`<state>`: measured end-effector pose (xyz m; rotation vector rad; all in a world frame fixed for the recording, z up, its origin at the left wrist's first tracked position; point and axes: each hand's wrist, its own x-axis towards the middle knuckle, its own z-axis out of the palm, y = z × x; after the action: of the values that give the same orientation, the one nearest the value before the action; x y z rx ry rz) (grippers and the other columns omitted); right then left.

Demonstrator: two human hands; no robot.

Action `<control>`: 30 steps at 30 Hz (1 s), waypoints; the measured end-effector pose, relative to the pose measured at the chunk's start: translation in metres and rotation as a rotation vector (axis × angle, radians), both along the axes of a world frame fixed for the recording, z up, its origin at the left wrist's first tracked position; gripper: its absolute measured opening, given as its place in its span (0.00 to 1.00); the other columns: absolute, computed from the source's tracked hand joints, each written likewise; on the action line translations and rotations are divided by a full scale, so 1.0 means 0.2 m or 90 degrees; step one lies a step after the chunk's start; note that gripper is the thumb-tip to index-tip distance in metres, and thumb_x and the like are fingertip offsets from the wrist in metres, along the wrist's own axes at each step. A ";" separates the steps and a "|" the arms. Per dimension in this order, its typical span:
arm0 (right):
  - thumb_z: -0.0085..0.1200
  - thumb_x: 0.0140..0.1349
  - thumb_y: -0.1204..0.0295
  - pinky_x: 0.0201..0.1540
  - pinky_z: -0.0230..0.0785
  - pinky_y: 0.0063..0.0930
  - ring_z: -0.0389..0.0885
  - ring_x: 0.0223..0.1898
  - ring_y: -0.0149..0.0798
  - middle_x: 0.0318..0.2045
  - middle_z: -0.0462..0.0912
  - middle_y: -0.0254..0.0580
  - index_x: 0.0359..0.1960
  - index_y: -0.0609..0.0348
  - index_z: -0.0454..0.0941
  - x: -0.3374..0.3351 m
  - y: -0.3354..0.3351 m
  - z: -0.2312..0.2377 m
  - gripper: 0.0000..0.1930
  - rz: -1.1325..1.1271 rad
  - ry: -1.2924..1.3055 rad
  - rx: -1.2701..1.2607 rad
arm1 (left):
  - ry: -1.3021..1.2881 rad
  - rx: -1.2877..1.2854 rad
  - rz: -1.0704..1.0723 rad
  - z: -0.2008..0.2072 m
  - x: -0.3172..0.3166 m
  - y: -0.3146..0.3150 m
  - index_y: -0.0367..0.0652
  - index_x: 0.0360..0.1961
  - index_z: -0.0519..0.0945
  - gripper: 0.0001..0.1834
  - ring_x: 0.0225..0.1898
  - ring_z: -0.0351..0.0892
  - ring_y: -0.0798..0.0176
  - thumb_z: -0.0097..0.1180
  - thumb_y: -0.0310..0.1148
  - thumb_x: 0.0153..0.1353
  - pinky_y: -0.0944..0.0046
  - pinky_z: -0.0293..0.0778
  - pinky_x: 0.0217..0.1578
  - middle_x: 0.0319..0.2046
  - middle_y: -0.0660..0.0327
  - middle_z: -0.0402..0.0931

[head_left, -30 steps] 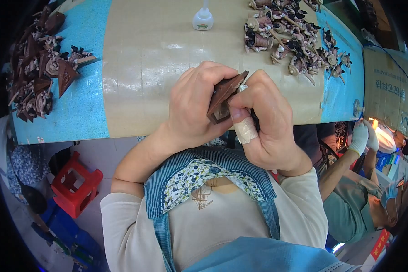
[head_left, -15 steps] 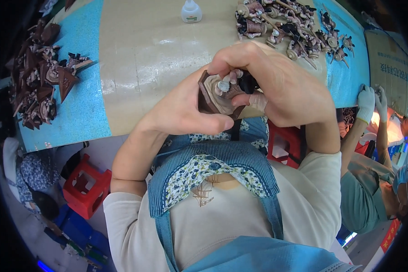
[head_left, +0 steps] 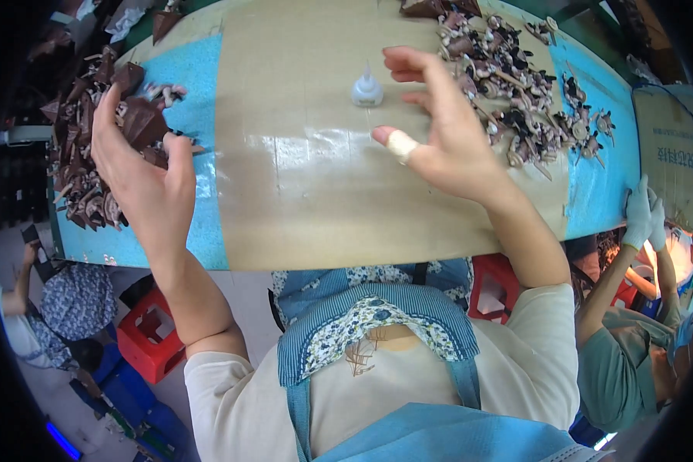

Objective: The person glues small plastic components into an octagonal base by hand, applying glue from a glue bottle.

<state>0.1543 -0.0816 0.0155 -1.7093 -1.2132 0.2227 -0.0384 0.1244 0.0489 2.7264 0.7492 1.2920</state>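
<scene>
A desk (head_left: 285, 231), covered with a shiny tan sheet and edged by blue strips, is seen from above across the upper half of the frame. At upper left, a faceted brown base (head_left: 142, 122) is framed between the thumb and fingers of the left hand (head_left: 140, 173); whether it is gripped cannot be told. Beside it, brown and pinkish figurines (head_left: 81, 189) are heaped on the blue strip. At upper center, the right hand (head_left: 439, 135) is held with fingers spread and nothing grasped, its thumb wrapped in a pale bandage (head_left: 400, 145). Just left of those fingers, a small white bottle (head_left: 367, 92) is stood upright. At upper right, more small figures (head_left: 508, 85) are piled. White gloves (head_left: 641, 215) are worn by a co-worker at the right edge; a red stool (head_left: 150, 335) is placed at lower left.
</scene>
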 end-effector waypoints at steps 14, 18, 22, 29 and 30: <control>0.47 0.56 0.87 0.43 0.72 0.33 0.79 0.38 0.44 0.36 0.75 0.50 0.46 0.65 0.67 0.07 0.03 -0.06 0.16 -0.064 0.169 -0.037 | 0.392 0.135 -0.241 -0.09 1.35 0.23 0.36 0.54 0.71 0.26 0.56 0.67 0.50 0.53 0.24 0.50 0.58 0.62 0.58 0.52 0.51 0.71; 0.46 0.61 0.84 0.44 0.71 0.27 0.78 0.39 0.36 0.37 0.74 0.44 0.52 0.64 0.65 0.04 -0.09 -0.02 0.17 -0.068 0.266 0.026 | 0.248 -0.105 -0.273 -0.09 1.16 0.13 0.38 0.50 0.73 0.21 0.47 0.73 0.56 0.57 0.27 0.53 0.62 0.69 0.47 0.46 0.54 0.76; 0.49 0.65 0.76 0.46 0.70 0.27 0.76 0.40 0.32 0.40 0.72 0.40 0.58 0.63 0.59 0.06 -0.19 -0.03 0.21 -0.061 0.386 0.076 | 0.033 -0.724 -0.428 -0.24 0.80 -0.07 0.39 0.47 0.72 0.19 0.33 0.77 0.70 0.63 0.35 0.58 0.69 0.73 0.30 0.34 0.61 0.78; 0.49 0.67 0.69 0.41 0.71 0.23 0.75 0.37 0.29 0.40 0.75 0.40 0.64 0.62 0.59 0.03 -0.32 0.00 0.26 -0.064 0.363 0.048 | 0.173 -0.739 -0.308 -0.31 0.28 -0.31 0.35 0.45 0.74 0.18 0.37 0.76 0.61 0.59 0.38 0.60 0.64 0.73 0.37 0.38 0.55 0.76; 0.50 0.66 0.71 0.42 0.71 0.23 0.73 0.40 0.28 0.44 0.73 0.39 0.64 0.61 0.60 0.03 -0.32 0.00 0.26 -0.047 0.385 0.044 | 0.177 -0.483 -0.299 -0.30 0.28 -0.33 0.35 0.46 0.73 0.20 0.40 0.74 0.56 0.59 0.38 0.59 0.61 0.71 0.42 0.39 0.53 0.75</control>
<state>0.1601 -0.1465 0.0163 -1.4691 -0.6998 0.5971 0.0168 0.0590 -0.0102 2.2462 0.4322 0.4095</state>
